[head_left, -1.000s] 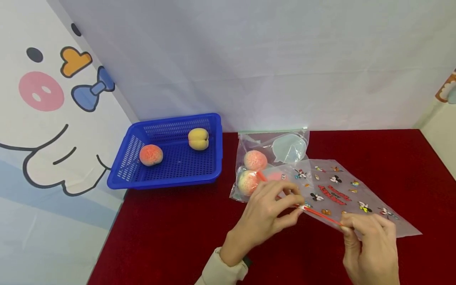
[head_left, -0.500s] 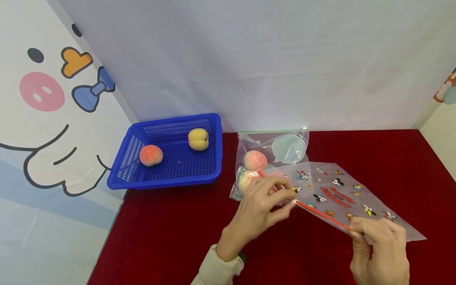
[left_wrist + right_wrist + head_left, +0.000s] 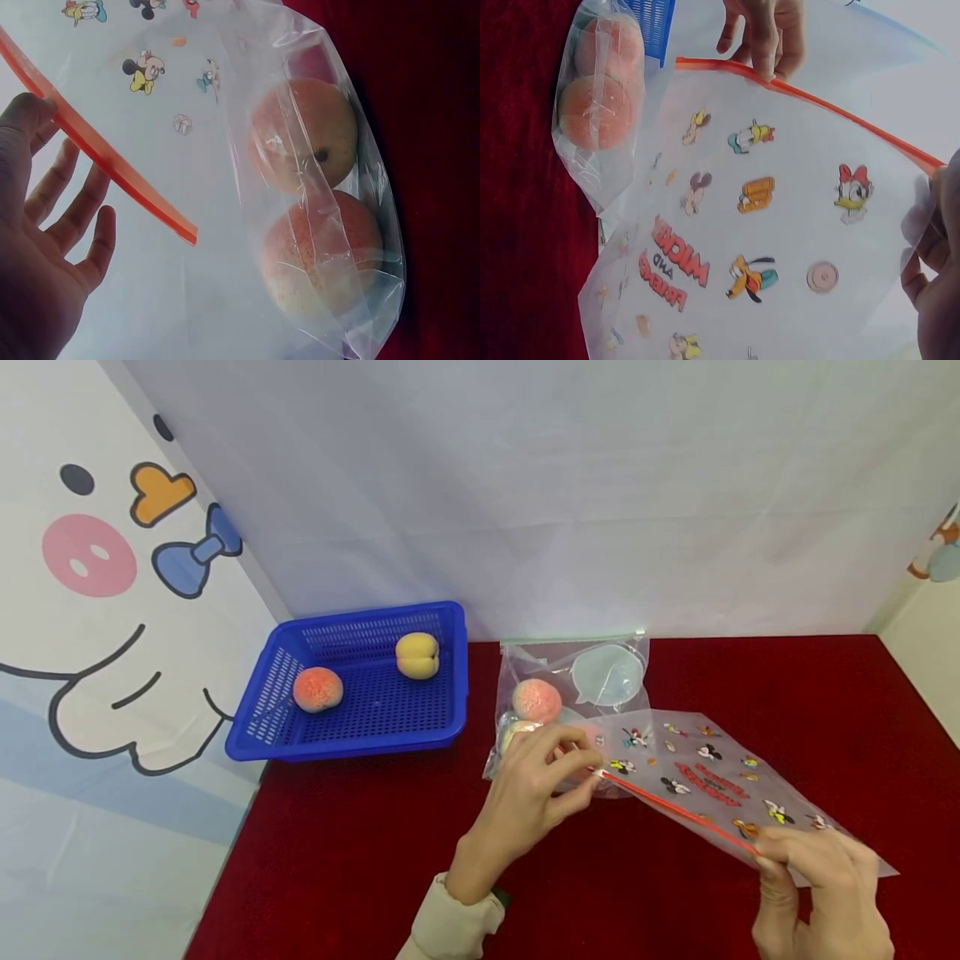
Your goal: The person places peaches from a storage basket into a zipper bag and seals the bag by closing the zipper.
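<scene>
A translucent zipper bag [image 3: 716, 789] printed with cartoon figures hangs tilted between the hands. Along its top edge runs a red zip strip [image 3: 855, 118]. My left hand [image 3: 525, 785] pinches this strip between thumb and fingers, beside a small white spot on it; in the left wrist view its other fingers are spread. My right hand [image 3: 828, 893] pinches the strip near its right end. Behind the left hand lies a clear bag [image 3: 517, 662] holding a peach [image 3: 537, 701] and a second peach [image 3: 322, 255], partly covered by the hand in the head view.
On the left stands a blue basket [image 3: 348, 745] with a pinkish-red peach [image 3: 318, 690] and a yellow peach [image 3: 417, 656] inside. A dark red cloth [image 3: 360, 860] covers the table. A white sheet [image 3: 525, 510] rises along the back.
My left hand has slid left along the zip while my right hand has moved right and down. The red stretch between them has become longer. Basket and clear bag stay put.
</scene>
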